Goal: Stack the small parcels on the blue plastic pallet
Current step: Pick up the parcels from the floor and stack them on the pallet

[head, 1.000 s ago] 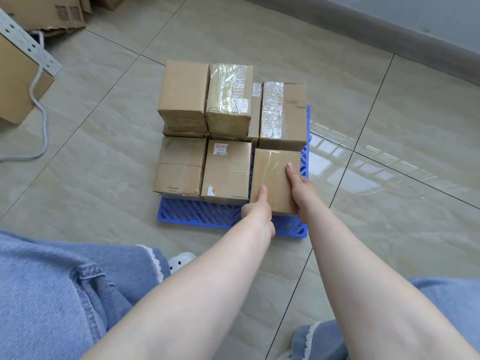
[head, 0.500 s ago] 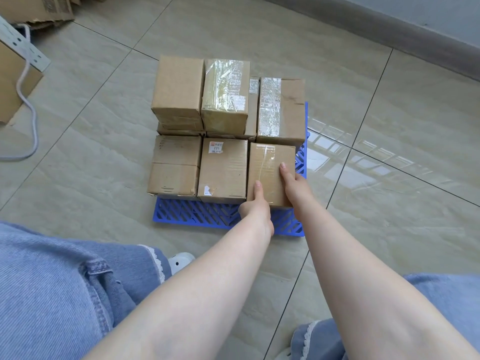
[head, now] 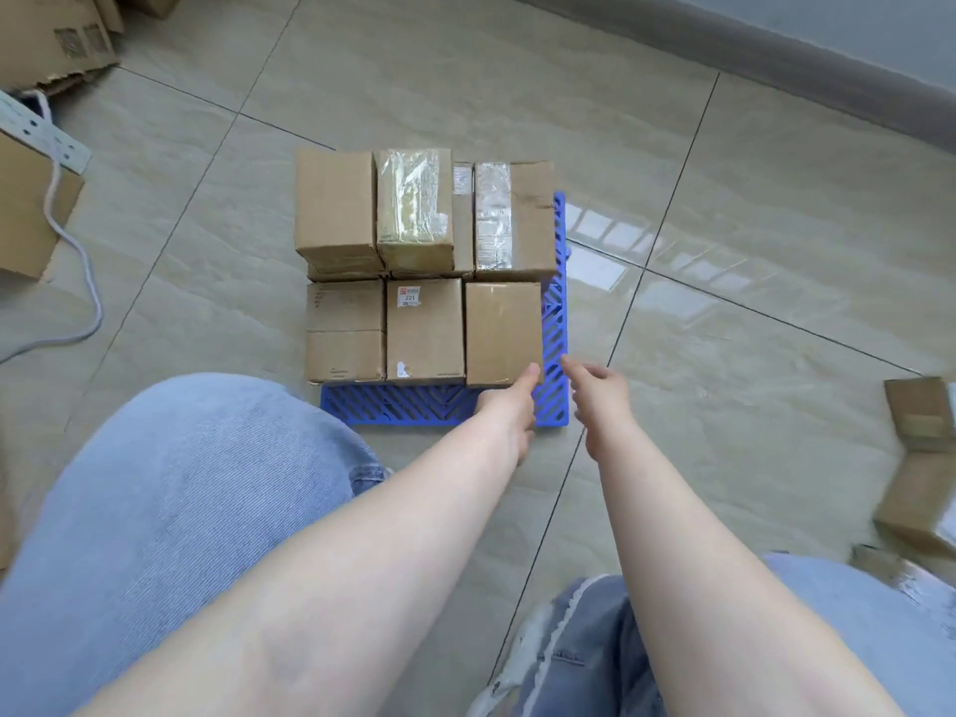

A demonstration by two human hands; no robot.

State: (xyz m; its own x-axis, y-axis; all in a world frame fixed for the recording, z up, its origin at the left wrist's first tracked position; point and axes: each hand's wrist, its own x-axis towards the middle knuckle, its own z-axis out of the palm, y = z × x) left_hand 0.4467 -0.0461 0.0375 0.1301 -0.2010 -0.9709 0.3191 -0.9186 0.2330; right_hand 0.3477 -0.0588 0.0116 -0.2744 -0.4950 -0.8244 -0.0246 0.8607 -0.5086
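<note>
The blue pallet (head: 414, 406) is lying flat on the tiled floor (head: 724, 328), and brown cardboard parcels are sitting on it in two rows. In the near row, three parcels are standing side by side: a left parcel (head: 345, 331), a middle parcel (head: 424, 331) bearing a small label, and a right parcel (head: 504, 333). Behind them, the far row is rising higher, stacked in layers, with a plain box (head: 335, 204) at the left, a tape-wrapped box (head: 414, 204) next to it and a taped box (head: 514, 219) at the right. A strip of bare pallet is showing in front of the near row and along its right edge.

The left hand (head: 509, 406) is touching the near right corner of the right parcel with its thumb tip; its other fingers are hidden, so whether they are curled cannot be told. The right hand (head: 595, 390) is hovering just beside the pallet's right edge, fingers loosely relaxed, holding nothing and apart from the parcel.

Further out, more parcels (head: 921, 468) are lying blurred on the floor at the far right. A white cable (head: 77, 261) is trailing past cardboard boxes (head: 31, 214) at the left. The person's knees in jeans (head: 181, 483) are filling the foreground.
</note>
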